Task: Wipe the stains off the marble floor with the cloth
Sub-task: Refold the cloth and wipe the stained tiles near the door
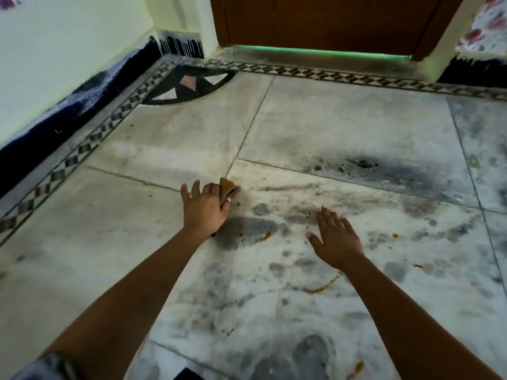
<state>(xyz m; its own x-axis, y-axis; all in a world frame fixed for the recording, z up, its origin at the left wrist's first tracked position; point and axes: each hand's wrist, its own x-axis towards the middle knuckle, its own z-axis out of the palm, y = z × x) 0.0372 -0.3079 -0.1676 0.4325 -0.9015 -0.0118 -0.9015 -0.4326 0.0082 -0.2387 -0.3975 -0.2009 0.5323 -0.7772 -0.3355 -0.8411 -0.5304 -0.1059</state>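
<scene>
Here the left hand (206, 208) presses down on the marble floor (343, 127), its fingers curled around a small brown cloth (227, 187) that pokes out past the fingertips, right where several slab joints meet. Just to its right the right hand (336, 238) lies flat, palm down, with fingers spread and gripping nothing. Orange stains (325, 286) dot the slab near and behind it, among grey smudges, and a wooden door (323, 20) stands at the far edge.
</scene>
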